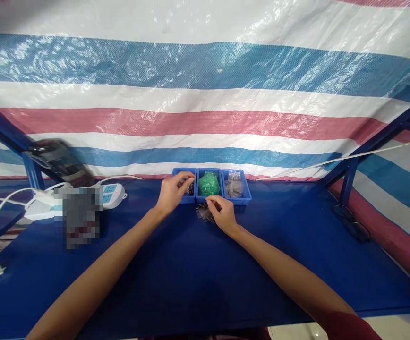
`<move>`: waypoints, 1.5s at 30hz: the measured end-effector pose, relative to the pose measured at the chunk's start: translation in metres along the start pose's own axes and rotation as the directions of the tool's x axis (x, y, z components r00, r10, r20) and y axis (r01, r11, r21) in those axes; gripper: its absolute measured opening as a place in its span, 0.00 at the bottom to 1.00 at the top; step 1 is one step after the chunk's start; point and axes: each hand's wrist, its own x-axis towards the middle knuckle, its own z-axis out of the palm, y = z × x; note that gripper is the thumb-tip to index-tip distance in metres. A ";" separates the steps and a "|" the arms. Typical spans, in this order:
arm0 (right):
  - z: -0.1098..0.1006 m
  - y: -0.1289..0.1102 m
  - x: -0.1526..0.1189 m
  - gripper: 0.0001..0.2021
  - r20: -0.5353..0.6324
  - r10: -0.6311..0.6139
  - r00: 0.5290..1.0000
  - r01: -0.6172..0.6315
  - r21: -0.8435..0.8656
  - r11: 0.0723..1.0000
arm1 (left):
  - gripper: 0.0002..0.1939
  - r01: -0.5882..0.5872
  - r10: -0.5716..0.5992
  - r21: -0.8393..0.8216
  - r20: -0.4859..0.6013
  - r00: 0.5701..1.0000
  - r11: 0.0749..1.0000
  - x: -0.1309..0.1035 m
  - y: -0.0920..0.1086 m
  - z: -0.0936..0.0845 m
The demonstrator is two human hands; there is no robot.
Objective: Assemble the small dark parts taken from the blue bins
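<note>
In the head view, the left hand reaches in over the left bin, its thumb and forefinger curved toward each other and pointing right; whether anything is pinched between them I cannot tell. The right hand is bent at the knuckles, fingertips gathered together and pointing left at the small clear bags; what they grip, if anything, is too small to make out. These bags lie on the table just in front of the middle bin, in a loose, overlapping cluster with dark bits showing through the film; they lie at mixed angles, and no single long axis can be read. The three bins stand side by side in a left-to-right row, each an open-topped blue box, seemingly plastic, its long axis running away from the person toward the striped sheet. The left bin holds small dark pieces, partly hidden by the hand; the middle one is heaped with crinkled, glossy green packets; the right bin holds clear, greyish packets with a filmy shine. The tabletop is smooth and deep blue, and the sheet behind is a shiny woven weave in white, blue and red bands. Well off to the left lies a white, round-ended power strip; dark-framed glasses rest near the right edge.
</note>
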 end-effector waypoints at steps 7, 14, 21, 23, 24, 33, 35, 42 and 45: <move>0.001 0.002 0.001 0.12 -0.003 -0.014 1.000 0.014 0.016 1.000 | 0.09 -0.128 0.066 0.268 0.228 0.971 0.955 0.020 -0.038 -0.020; 0.001 0.002 0.000 0.12 0.007 -0.001 1.000 0.001 -0.003 1.000 | 0.07 -0.212 0.127 0.310 0.273 0.954 0.927 0.019 -0.049 -0.013; -0.001 0.003 0.002 0.10 0.066 0.035 0.997 -0.022 -0.182 0.983 | 0.10 -0.102 0.112 0.190 -0.043 0.993 0.977 -0.012 -0.001 0.002; -0.006 -0.003 0.004 0.08 0.186 0.063 0.980 0.001 -0.326 0.945 | 0.09 -0.128 0.143 0.144 -0.097 0.985 0.981 -0.028 0.003 0.015; -0.009 -0.008 0.005 0.07 0.246 0.082 0.966 0.026 -0.407 0.913 | 0.09 -0.136 0.152 0.132 -0.116 0.982 0.982 -0.036 0.003 0.021; -0.025 -0.043 0.005 0.21 0.497 0.322 0.806 0.224 -0.759 0.611 | 0.09 -0.188 0.192 0.071 -0.065 0.979 0.980 -0.058 -0.009 0.038; -0.023 -0.044 0.004 0.17 0.520 0.342 0.783 0.247 -0.764 0.596 | 0.10 -0.201 0.206 0.077 -0.067 0.976 0.977 -0.058 -0.007 0.036; -0.028 -0.039 0.009 0.08 0.549 0.323 0.771 0.249 -0.727 0.640 | 0.10 -0.212 0.218 0.092 -0.052 0.975 0.973 -0.059 -0.008 0.037; -0.033 -0.037 0.014 0.08 0.538 0.246 0.806 0.228 -0.666 0.710 | 0.09 -0.214 0.217 0.071 -0.040 0.975 0.974 -0.059 -0.009 0.038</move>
